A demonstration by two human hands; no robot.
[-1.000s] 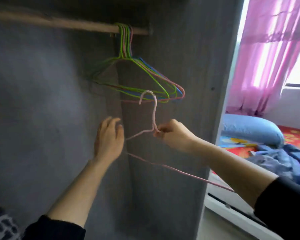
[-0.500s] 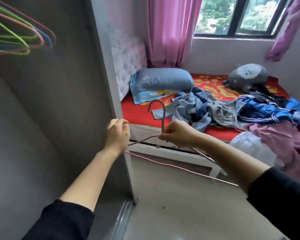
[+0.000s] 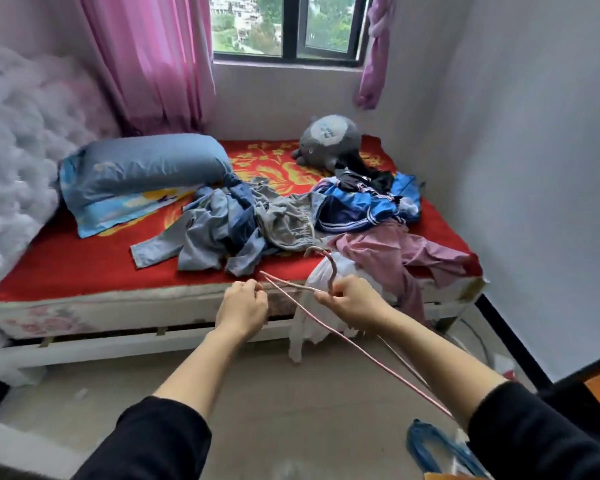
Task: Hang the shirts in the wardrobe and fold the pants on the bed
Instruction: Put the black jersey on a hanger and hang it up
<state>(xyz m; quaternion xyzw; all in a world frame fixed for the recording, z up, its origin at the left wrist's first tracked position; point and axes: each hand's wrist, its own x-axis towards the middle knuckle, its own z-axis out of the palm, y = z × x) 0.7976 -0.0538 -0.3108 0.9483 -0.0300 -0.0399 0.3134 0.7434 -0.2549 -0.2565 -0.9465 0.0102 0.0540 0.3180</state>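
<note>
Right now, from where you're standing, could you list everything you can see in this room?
bed: one, red flowered cover, under the window
pillow: one, blue, bed's left end
plush toy: one, grey, bed's far side
clothes pile: one, blue and grey, middle of bed
pink garment: one, bed's near right corner
white garment: one, hanging over bed's near edge
curtains: two, pink, either side of window
window: one, dark frame, back wall
headboard: one, white, far left
hanger: one, pink, held before the bed
left hand: one, holds hanger's corner
right hand: one, grips hanger below hook
</note>
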